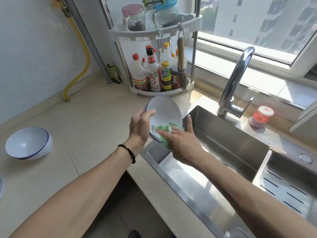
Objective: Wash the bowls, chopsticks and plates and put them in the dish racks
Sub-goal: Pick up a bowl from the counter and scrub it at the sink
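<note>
My left hand [139, 125] grips a white bowl with a blue rim [164, 110] by its edge, thumb inside, tilted over the left end of the steel sink [231, 145]. My right hand [180, 140] presses a green scrubbing cloth [164, 130] against the bowl's lower inside, fingers mostly straight, the index finger sticking up past the rim. A second white bowl with a blue rim [28, 143] lies tilted on the beige counter [85, 117] at the left.
A curved chrome faucet [237, 74] stands behind the sink. A red and white dish brush [260, 117] sits to its right. A corner rack with sauce bottles [154, 74] stands at the back. A slotted steel drain tray [288, 184] fills the sink's right part.
</note>
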Available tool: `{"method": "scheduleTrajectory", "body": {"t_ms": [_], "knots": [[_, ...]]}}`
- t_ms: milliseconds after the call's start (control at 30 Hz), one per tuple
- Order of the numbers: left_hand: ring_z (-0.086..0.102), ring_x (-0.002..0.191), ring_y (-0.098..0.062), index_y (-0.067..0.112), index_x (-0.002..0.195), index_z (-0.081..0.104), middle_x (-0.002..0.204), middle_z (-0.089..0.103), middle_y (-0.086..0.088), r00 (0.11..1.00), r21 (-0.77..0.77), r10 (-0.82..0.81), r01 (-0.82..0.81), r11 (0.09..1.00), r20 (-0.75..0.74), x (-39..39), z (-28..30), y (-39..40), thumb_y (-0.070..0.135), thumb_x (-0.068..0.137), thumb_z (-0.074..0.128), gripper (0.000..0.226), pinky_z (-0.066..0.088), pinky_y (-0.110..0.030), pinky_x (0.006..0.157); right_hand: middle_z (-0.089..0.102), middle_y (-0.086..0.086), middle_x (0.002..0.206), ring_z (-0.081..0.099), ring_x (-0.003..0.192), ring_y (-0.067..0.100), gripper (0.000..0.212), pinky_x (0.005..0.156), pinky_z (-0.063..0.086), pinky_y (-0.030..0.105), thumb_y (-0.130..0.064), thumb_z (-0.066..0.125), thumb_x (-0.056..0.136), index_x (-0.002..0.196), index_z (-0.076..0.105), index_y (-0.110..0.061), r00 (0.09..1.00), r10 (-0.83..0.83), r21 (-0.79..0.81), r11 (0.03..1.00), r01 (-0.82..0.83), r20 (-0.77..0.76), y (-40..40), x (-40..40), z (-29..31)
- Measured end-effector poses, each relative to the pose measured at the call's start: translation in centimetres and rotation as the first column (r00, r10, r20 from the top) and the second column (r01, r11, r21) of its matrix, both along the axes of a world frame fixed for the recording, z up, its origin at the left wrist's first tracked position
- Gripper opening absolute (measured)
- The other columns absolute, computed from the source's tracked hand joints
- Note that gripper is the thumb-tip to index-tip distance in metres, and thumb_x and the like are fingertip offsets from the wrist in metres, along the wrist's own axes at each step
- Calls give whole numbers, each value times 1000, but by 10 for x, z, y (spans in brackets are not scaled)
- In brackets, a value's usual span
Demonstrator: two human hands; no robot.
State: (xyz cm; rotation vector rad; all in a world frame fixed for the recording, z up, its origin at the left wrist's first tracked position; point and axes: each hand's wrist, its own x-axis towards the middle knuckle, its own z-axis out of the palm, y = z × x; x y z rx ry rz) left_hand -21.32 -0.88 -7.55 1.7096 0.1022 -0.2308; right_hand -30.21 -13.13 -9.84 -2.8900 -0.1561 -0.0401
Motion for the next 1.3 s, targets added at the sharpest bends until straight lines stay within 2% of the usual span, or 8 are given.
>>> {"method": "scheduleTrajectory", "body": {"t_ms": [200, 333, 500, 633, 800, 933, 1167, 1300], "knots": [[53, 80, -22, 20, 71, 61, 78, 55, 6, 996, 61, 93, -92, 994, -6, -9, 8, -9, 50, 66, 59, 31, 48, -45, 77, 60, 4, 125, 41, 139, 25, 71, 116, -20, 56, 0, 48, 88, 149, 35, -34, 974, 56, 298, 955, 12, -218, 14, 5, 14], [62, 82, -40, 9, 77, 61, 76, 61, -6, 999, 92, -18, 20, 996, -28, -8, 1, -4, 55, 57, 59, 51, 45, -44, 68, 40, -5, 156, 15, 153, 15, 74, 108, -30, 54, -3, 46, 92, 154, 25, -37, 992, 48, 28, 999, -45, -116, -19, -1, 0], [50, 75, -19, 13, 80, 62, 79, 54, 0, 1000, 91, 16, -17, 996, 14, -15, 10, -12, 46, 64, 56, 37, 40, -36, 71, 61, 4, 138, 42, 139, 25, 84, 120, -17, 53, 4, 46, 83, 153, 31, -38, 974, 106, 344, 938, -31, -202, 6, -5, 10], [61, 75, -28, 12, 80, 67, 80, 65, -10, 978, 176, -206, 207, 962, -26, -3, 19, 1, 49, 62, 59, 42, 42, -38, 66, 34, -5, 161, 15, 154, 18, 78, 112, -28, 50, -6, 51, 93, 158, 20, -36, 996, 68, 57, 996, -65, -55, -19, -12, 0], [50, 76, -22, -2, 78, 57, 77, 55, -6, 994, 194, -94, 80, 978, 64, -4, 22, -4, 51, 55, 58, 58, 37, -37, 70, 60, 7, 130, 41, 138, 26, 76, 120, -16, 48, -6, 50, 88, 155, 27, -30, 989, -9, 282, 958, 51, -148, 16, -11, 11], [59, 67, -25, 11, 89, 65, 83, 62, -12, 959, 179, -233, 260, 949, -158, -5, 31, 8, 41, 71, 62, 34, 46, -24, 50, 63, -4, 131, 43, 141, 22, 52, 117, -25, 50, -10, 62, 89, 137, 54, -29, 986, 95, -9, 995, -94, 136, -20, -18, -9], [65, 91, -22, 19, 116, 56, 113, 67, -9, 966, -71, -219, 211, 975, -137, -22, 14, -3, 20, 84, 66, 34, 54, -33, 72, 49, 2, 49, 54, 44, 27, 13, 106, 39, 67, 1, 59, 68, 73, 60, -11, 908, -120, 72, 992, 100, 400, 13, -6, 7], [58, 84, -22, 28, 78, 59, 86, 64, 4, 1000, -59, -11, 10, 998, -25, -29, 10, -9, 31, 69, 57, 9, 45, -36, 73, 64, 8, 72, 61, 70, 33, 24, 80, 48, 39, -5, 70, 74, 96, 63, -12, 978, -135, 279, 956, 86, 160, 22, -9, 8]]}}
